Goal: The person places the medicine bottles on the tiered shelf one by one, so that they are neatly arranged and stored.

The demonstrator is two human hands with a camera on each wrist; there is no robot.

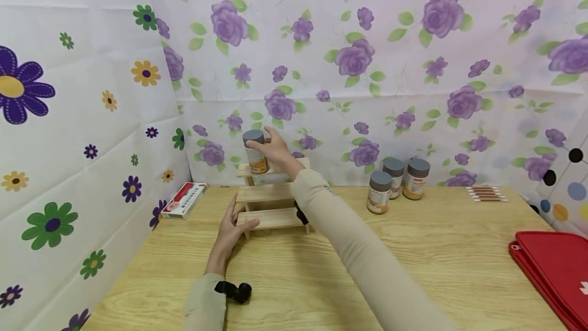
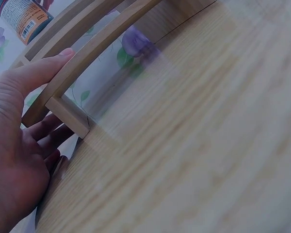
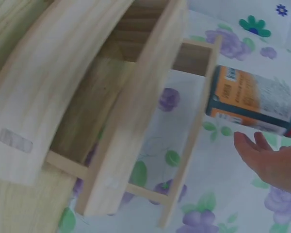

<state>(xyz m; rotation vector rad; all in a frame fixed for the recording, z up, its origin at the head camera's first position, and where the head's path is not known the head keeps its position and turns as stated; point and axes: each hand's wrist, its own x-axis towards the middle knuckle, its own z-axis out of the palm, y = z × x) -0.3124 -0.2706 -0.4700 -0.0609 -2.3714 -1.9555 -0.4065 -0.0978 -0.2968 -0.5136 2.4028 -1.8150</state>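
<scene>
A three-tier wooden stand (image 1: pixel 266 193) stands on the table near the back wall. My left hand (image 1: pixel 228 231) grips the left end of its lowest step, thumb on top and fingers beneath, as the left wrist view shows. At the left end of the top step is a labelled jar (image 1: pixel 257 159) with a grey lid. My right hand (image 1: pixel 277 148) holds this jar near its lid, the thumb crossing its front. In the right wrist view the jar (image 3: pixel 252 99) has its base at the top step, and two fingertips (image 3: pixel 247 143) show apart from its side.
Three similar jars (image 1: pixel 378 193) stand together right of the stand. A red-and-white box (image 1: pixel 185 201) lies by the left wall. Several cotton swabs (image 1: pixel 487 193) lie at the back right, and a red zipped pouch (image 1: pixel 551 264) lies at the right edge. Flowered cloth (image 1: pixel 390 75) hangs behind.
</scene>
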